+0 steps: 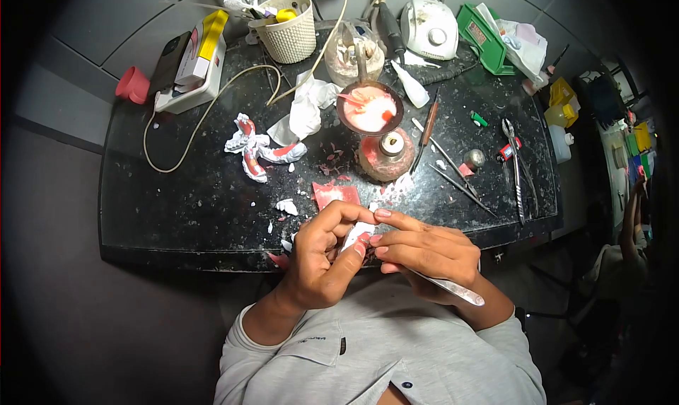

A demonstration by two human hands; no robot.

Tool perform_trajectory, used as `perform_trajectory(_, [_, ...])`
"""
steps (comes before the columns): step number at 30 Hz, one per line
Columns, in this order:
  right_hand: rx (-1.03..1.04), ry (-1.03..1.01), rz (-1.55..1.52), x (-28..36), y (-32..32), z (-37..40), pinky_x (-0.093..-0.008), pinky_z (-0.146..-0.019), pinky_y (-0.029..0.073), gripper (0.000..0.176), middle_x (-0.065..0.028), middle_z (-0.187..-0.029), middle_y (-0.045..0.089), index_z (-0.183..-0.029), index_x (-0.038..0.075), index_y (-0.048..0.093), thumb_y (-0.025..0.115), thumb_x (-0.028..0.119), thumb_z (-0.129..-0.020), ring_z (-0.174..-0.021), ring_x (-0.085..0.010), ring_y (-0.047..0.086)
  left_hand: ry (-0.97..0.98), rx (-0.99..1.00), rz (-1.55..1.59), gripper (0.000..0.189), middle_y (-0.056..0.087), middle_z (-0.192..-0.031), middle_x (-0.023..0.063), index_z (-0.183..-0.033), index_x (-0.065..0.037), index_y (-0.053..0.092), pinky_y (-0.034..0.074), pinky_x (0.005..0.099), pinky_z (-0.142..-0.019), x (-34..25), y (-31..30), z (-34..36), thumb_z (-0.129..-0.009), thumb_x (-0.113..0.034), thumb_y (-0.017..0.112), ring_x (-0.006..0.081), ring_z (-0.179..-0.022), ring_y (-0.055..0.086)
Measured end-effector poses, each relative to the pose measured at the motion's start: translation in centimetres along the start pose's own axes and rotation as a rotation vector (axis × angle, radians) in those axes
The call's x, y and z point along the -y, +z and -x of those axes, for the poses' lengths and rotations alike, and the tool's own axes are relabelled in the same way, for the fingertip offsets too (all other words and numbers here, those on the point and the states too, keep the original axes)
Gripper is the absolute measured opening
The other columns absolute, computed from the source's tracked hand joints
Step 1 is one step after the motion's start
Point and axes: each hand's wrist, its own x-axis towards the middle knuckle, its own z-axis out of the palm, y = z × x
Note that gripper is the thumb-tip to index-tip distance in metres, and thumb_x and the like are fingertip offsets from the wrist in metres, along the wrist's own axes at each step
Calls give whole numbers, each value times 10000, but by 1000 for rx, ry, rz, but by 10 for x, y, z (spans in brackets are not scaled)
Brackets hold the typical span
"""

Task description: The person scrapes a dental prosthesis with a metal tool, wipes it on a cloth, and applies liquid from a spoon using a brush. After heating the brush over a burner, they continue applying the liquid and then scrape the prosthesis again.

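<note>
At the front edge of the black table, my left hand (pixel 327 253) is closed on a small white plaster piece (pixel 359 234) with pink wax on it. My right hand (pixel 431 253) touches the same piece with its fingertips and holds a metal tool (pixel 453 289), whose flat end sticks out below the palm. The tool's other end is hidden by the fingers. A pink wax sheet (pixel 335 195) lies just beyond my left hand. Farther back, a pan of melted pink wax (pixel 369 108) stands above a glass burner (pixel 385 156).
Plaster pieces with pink wax (pixel 256 150) lie left of the burner. Metal tools (pixel 463 182) and a red lighter (pixel 508 149) are on the right. A white basket (pixel 288 33), a phone (pixel 172 60) and a green bin (pixel 485 38) stand behind. Another person's arm (pixel 629 214) shows far right.
</note>
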Motion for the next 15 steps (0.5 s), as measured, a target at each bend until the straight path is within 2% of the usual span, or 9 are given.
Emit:
perform_trajectory(1, [9,8,10,0,0,0,-377,-805,626,179,-122,-931,749,-954,-4,714,797,25,-799,-1041,-365,718,-29,10,-15,295,696,-930,130,-1171,88,530,482,214,-740,0,-1,0,-893,-7,504,89,-844,648])
perform_trajectory(2, [19,17,19,0,-1,0,-368,-794,627,183,-121,-935,749,-959,-3,713,797,21,-798,-1046,-364,716,-31,11,-13,295,696,-930,130,-1171,88,530,482,214,-740,1,0,0,-893,-7,504,89,-844,648])
perform_trajectory(4, [24,22,24,0,-1,1,-363,-791,627,185,-121,-946,750,-965,1,713,794,15,-799,-1056,-362,713,7,-14,86,284,613,-793,9,-1173,72,530,322,178,-582,2,3,-1,-895,46,486,-7,-661,442])
perform_trajectory(5, [27,25,29,-1,-1,2,-357,-788,627,188,-121,-957,750,-970,4,713,791,9,-800,-1065,-360,710,6,-14,88,284,613,-793,9,-1173,72,530,322,178,-582,2,2,-1,-895,46,486,-7,-661,442])
perform_trajectory(7, [35,42,25,1,-1,3,-358,-792,627,193,-124,-972,749,-980,6,712,787,1,-802,-1072,-359,707,-55,0,33,319,698,-945,137,-1175,100,526,492,220,-756,0,0,-1,-884,-28,507,95,-853,654])
perform_trajectory(15, [31,58,13,2,0,5,-374,-813,627,216,-138,-1024,738,-1017,6,696,770,-21,-815,-1088,-368,697,-57,-42,111,335,693,-965,139,-1179,100,525,483,217,-764,2,4,-1,-872,-37,513,98,-871,645])
